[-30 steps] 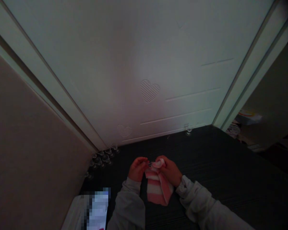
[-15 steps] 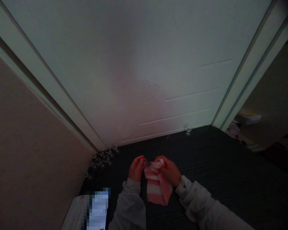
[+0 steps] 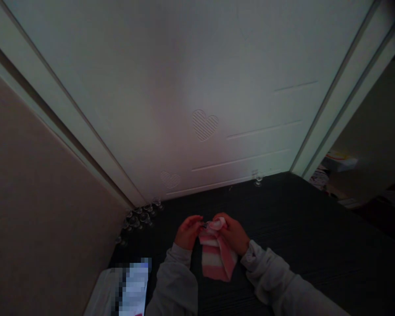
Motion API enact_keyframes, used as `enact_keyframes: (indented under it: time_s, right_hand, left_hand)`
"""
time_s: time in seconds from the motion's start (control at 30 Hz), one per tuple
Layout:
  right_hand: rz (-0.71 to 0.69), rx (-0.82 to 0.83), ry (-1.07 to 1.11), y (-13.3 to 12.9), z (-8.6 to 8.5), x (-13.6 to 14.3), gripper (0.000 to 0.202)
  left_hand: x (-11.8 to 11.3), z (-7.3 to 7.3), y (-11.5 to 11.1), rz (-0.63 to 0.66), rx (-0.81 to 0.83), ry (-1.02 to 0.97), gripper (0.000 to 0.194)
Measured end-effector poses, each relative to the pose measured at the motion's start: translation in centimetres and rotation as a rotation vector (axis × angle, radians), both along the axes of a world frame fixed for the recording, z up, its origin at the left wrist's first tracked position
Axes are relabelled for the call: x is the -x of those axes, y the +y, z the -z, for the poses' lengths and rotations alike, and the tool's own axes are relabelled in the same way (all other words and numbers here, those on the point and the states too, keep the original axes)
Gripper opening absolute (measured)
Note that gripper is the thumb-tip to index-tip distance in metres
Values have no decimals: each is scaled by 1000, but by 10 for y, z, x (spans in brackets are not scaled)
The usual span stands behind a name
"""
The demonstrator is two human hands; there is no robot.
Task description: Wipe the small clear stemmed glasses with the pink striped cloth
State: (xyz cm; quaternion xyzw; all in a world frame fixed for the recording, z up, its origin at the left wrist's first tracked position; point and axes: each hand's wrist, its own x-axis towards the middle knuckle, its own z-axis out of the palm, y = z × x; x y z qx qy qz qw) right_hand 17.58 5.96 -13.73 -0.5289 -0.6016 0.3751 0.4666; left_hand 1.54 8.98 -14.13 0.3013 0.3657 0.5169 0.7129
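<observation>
Both of my hands meet low in the middle of the view over a dark surface [image 3: 299, 245]. My right hand [image 3: 233, 233] is closed on the top of a pink and white striped cloth [image 3: 215, 259], which hangs down toward me. My left hand [image 3: 187, 231] pinches a small clear glass object [image 3: 204, 225] against the cloth's bunched top end. The object is mostly hidden between my fingers and the cloth. Grey sleeves cover both of my forearms.
Several small stemmed glasses [image 3: 140, 217] stand in the corner at the left, by a white door with heart shapes [image 3: 204, 125]. One more small glass [image 3: 258, 177] stands at the door's foot. A white object [image 3: 131, 287] lies at the lower left. Clutter [image 3: 335, 166] sits at the right.
Only my left hand's fingers have shifted slightly at the cloth's top. The cloth and my right hand stay in place.
</observation>
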Motion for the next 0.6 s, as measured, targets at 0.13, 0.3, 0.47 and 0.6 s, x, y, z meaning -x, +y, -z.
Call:
enact_keyframes:
  time_s: [0.13,0.3,0.47,0.6]
  right_hand:
    - [-4,-6,23,1,-1,1,13]
    - [-6,-24,40,0,1,2,13]
    - [-2,-33,44,-1,2,2,11]
    - [-21,-38,38,-1,1,1,11]
  left_hand:
    - [1,-1,0,12,22,-52,35]
    - [1,-1,1,-26,43,-32,39]
    - [-2,5,3,-69,7,83,35]
    - [-3,9,4,-66,6,96,33]
